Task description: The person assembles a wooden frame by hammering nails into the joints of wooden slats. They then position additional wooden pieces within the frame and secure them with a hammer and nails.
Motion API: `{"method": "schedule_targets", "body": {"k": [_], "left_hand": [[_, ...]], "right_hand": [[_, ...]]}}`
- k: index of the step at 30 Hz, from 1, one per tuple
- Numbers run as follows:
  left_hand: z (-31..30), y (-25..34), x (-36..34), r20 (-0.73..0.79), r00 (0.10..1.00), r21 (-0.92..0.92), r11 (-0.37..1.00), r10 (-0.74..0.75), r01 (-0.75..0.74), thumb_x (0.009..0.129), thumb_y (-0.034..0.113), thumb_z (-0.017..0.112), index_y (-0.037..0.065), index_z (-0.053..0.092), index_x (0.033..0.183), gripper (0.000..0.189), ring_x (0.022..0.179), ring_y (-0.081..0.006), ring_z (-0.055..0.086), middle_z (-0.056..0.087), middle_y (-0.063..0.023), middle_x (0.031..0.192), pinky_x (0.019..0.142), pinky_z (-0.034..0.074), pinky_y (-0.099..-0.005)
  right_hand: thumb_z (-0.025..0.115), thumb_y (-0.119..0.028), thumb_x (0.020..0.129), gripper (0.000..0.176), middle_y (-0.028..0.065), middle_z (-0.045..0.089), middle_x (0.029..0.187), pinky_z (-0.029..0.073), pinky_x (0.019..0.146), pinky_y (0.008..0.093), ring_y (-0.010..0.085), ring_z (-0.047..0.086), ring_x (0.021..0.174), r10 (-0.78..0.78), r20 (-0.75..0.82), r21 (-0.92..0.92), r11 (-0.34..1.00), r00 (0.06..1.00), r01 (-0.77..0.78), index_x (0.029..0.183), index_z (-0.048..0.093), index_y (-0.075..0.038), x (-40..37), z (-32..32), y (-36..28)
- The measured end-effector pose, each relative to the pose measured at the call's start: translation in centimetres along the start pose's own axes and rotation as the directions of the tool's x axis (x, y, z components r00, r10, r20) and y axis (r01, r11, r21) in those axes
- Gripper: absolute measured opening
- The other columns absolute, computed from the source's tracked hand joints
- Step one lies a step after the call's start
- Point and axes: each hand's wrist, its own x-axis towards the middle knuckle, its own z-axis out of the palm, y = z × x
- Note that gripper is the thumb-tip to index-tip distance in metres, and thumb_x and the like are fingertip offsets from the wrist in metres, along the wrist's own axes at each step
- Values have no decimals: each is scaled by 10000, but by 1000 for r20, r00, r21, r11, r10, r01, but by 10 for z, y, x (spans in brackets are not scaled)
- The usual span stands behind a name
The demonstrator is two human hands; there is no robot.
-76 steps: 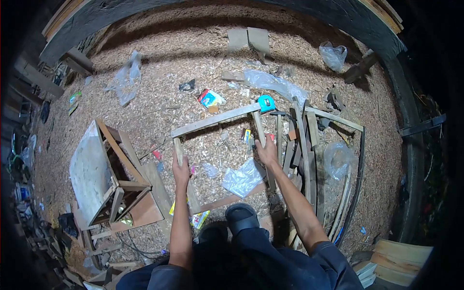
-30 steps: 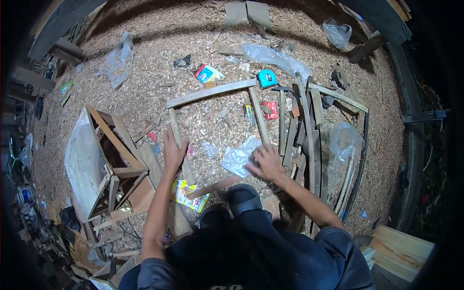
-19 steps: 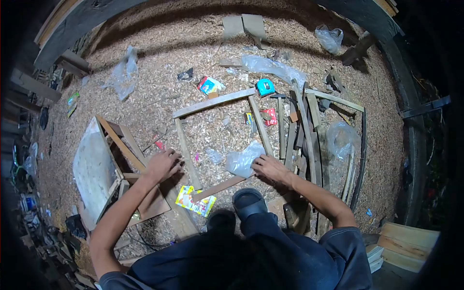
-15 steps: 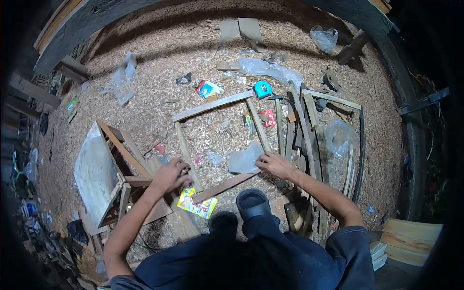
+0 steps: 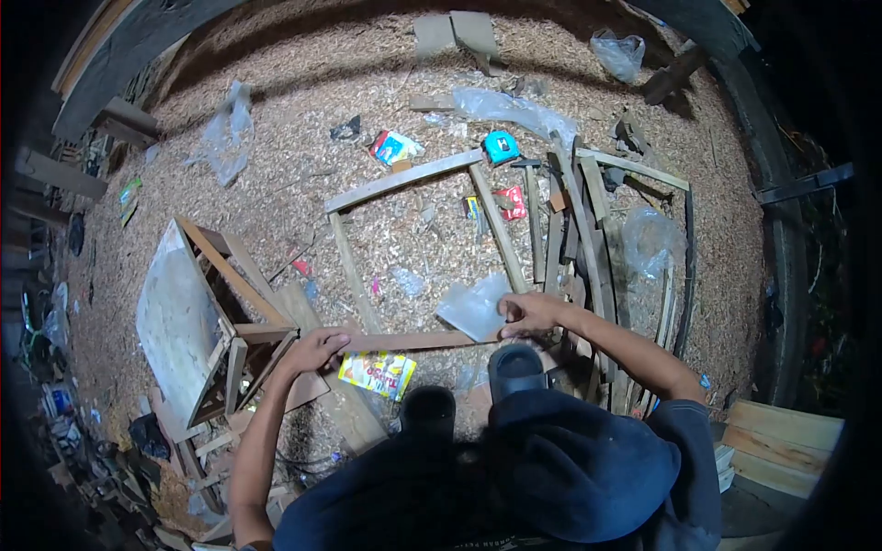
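A brown wooden strip (image 5: 413, 341) lies crosswise in front of my feet, along the near side of a wooden frame (image 5: 404, 182). My left hand (image 5: 317, 350) is closed around its left end. My right hand (image 5: 535, 315) is closed at the strip's right end, by the frame's right-hand piece (image 5: 499, 225); its fingertips partly cover that corner. A clear plastic sheet (image 5: 470, 308) lies beside the right fingers, partly over the strip. Just below the strip is a yellow wrapper (image 5: 378, 372).
A blue tape measure (image 5: 501, 147) and a hammer (image 5: 533, 216) lie beyond the frame. Several wooden strips (image 5: 581, 239) are piled on the right. At the left stands a wooden structure with a pale panel (image 5: 179, 321). Wood shavings cover the ground.
My left hand has taken hold of the strip's left end and raised it level with the frame's near corners. My right hand has shifted slightly right, and my right foot has moved.
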Motion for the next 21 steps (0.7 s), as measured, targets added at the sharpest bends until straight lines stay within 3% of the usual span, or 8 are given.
{"method": "schedule_targets", "body": {"k": [2,4,8,10,14,17,19,21], "left_hand": [[1,-4,-6,-41,996,-59,995,-85,83,1019,341,510,57,642,1180,352,624,-38,483,585,47,776,538,402,-207],[5,-12,-8,-52,996,-111,991,-76,70,1010,359,526,48,632,1212,385,596,-32,466,585,48,765,518,388,-199],[-3,-24,-13,58,987,-317,934,-153,164,992,354,559,33,599,1269,427,571,-30,438,602,31,779,511,374,-193],[-6,-13,-25,86,987,-360,920,-132,154,987,347,570,39,591,1284,428,567,-27,427,590,33,766,510,366,-186],[-18,-18,-43,-21,978,-365,912,-207,185,974,358,590,59,630,1193,373,577,-20,425,574,53,755,498,335,-177],[-24,-28,-54,-42,963,-307,921,-266,240,987,353,570,57,638,1223,384,588,-13,422,560,77,753,521,352,-174],[-27,-33,-59,-49,966,-288,930,-253,229,981,355,580,48,635,1194,378,570,-12,400,555,68,756,485,323,-174],[-28,-37,-64,-44,971,-374,905,-235,203,979,359,580,47,625,1183,376,565,-11,397,553,59,758,476,315,-170]], "right_hand": [[748,-460,823,454,65,647,798,503,737,363,204,641,803,50,-44,72,996,998,-46,915,594,-43,8,4,2],[747,-431,840,410,49,642,725,502,701,327,150,630,736,154,147,419,885,977,-203,931,647,-44,11,0,-5],[728,-388,867,332,32,639,695,501,691,312,121,616,701,118,-5,222,968,993,-114,961,709,-69,10,-40,-15],[733,-415,851,413,66,660,822,504,729,333,161,622,789,100,-43,240,967,994,-87,1065,683,-64,14,-34,-5],[644,-574,852,717,159,577,1303,443,946,398,310,537,1139,-153,-422,164,957,894,241,1392,506,-124,39,8,1],[556,-722,817,786,166,589,1301,434,955,422,325,518,1169,-139,-386,-171,982,912,77,1331,579,-126,29,29,-12],[479,-789,810,785,172,675,1143,458,914,426,302,594,1060,-7,-137,-287,957,990,-33,1166,694,-123,16,28,-26],[478,-786,814,761,162,697,1026,471,881,419,299,621,967,115,7,-77,990,993,-115,1079,720,-116,13,33,-24]]}}
